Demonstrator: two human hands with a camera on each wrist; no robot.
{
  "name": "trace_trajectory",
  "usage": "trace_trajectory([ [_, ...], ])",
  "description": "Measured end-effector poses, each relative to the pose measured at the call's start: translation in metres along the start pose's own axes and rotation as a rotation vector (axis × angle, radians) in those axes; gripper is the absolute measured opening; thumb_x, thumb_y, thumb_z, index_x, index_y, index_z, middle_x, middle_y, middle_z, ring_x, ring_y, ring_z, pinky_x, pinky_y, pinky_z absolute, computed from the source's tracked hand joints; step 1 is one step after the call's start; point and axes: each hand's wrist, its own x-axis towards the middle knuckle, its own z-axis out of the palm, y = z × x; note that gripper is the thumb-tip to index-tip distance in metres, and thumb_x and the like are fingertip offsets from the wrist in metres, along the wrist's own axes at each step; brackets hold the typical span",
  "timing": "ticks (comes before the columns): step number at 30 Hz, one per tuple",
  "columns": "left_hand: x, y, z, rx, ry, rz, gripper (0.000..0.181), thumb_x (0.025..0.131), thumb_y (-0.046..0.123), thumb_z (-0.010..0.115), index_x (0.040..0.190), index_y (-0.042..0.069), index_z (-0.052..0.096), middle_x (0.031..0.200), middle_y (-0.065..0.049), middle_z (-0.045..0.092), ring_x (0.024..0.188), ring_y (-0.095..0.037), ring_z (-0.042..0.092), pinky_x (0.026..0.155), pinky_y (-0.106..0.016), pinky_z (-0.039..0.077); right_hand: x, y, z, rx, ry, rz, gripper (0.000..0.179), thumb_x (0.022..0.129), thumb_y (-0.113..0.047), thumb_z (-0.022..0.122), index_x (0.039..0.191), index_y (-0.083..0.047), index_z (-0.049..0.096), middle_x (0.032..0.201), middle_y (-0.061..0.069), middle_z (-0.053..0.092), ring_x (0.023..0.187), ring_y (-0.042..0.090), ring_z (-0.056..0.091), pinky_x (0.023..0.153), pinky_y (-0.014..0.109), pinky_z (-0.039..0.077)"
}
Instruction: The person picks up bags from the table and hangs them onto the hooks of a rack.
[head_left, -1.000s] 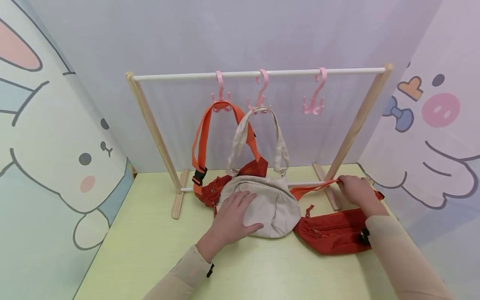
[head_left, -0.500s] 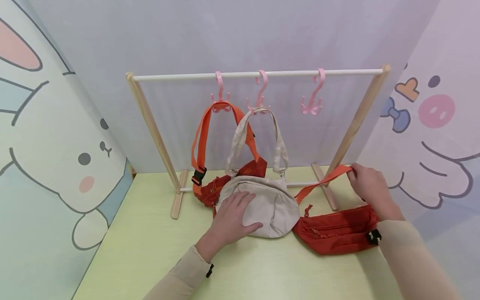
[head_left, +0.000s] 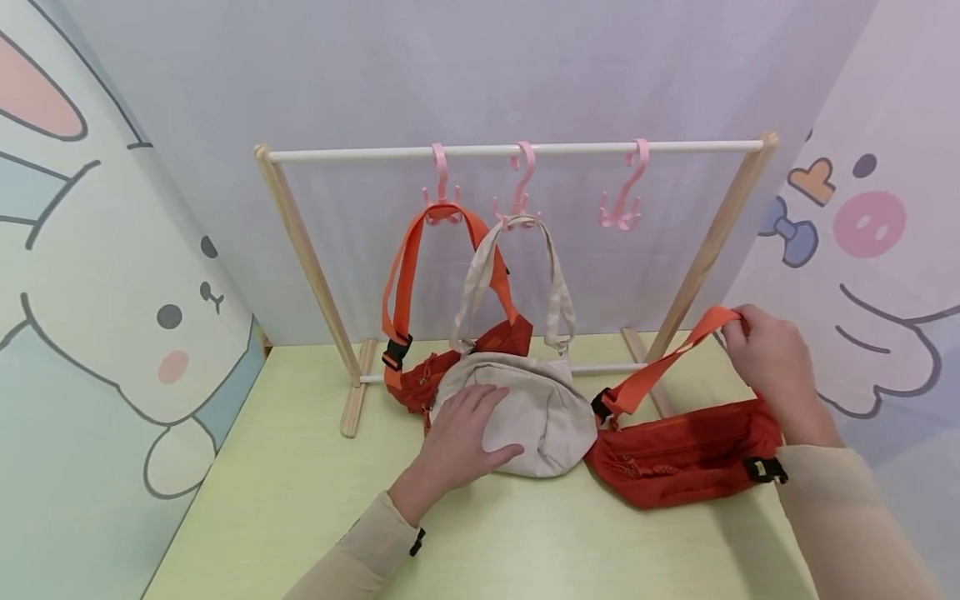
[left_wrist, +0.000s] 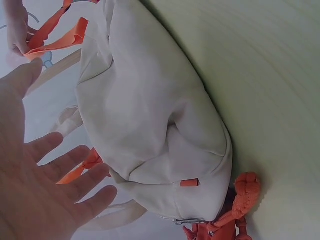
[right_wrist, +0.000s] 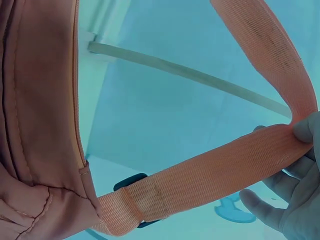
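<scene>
My right hand [head_left: 772, 358] pinches the orange strap [right_wrist: 215, 175] of a red waist bag [head_left: 682, 454] and holds it up off the table. The bag's body lies at the right of the table, beside a beige shoulder bag [head_left: 532, 417]. That beige bag hangs by its strap from the middle pink hook. Fingers spread, my left hand [head_left: 457, 437] overlaps its front in the head view; in the left wrist view the same hand [left_wrist: 45, 185] shows an open palm. Behind the beige bag, another red waist bag [head_left: 423, 383] hangs by its orange strap from the left hook and is partly hidden.
A rack with a white rail [head_left: 337, 156] and wooden legs stands at the back of the pale green table [head_left: 300, 483]. The right pink hook [head_left: 622, 200] bears no bag. Walls with cartoon animals close in both sides.
My right hand has moved right and up, drawing the orange strap out longer and lifting it. The red bag's right end has shifted right a little. My left hand has stayed in place.
</scene>
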Motion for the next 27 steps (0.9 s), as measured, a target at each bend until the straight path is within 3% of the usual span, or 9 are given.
trace_trajectory([
  [12,0.001,0.004,-0.002,-0.036,0.04,0.025,0.082,0.092,0.065,0.074,0.153,0.016,0.053,0.149,-0.003,0.055,0.14,-0.026,0.049,0.114,-0.05,0.044,-0.004,-0.024,-0.033,0.03,0.163,-0.016,0.034,0.107,-0.02,0.047,0.118,0.005,0.068,0.076,0.021,0.063,0.067,0.039,0.052,0.058,0.044,0.038],
  [21,0.002,0.005,-0.002,-0.049,0.055,0.023,0.081,0.091,0.064,0.075,0.152,0.015,0.054,0.147,-0.003,0.057,0.137,-0.026,0.052,0.112,-0.05,0.046,-0.004,-0.035,-0.056,0.017,0.228,-0.002,0.036,0.107,-0.021,0.046,0.116,0.007,0.067,0.077,0.024,0.063,0.067,0.039,0.051,0.052,0.038,0.036],
  [27,0.002,0.006,-0.003,-0.061,0.043,0.008,0.08,0.091,0.063,0.076,0.152,0.015,0.055,0.146,-0.004,0.057,0.136,-0.026,0.053,0.111,-0.051,0.047,-0.005,-0.039,-0.068,0.036,0.263,0.001,0.038,0.107,-0.023,0.047,0.118,0.007,0.069,0.083,0.027,0.066,0.069,0.039,0.053,0.052,0.017,0.031],
])
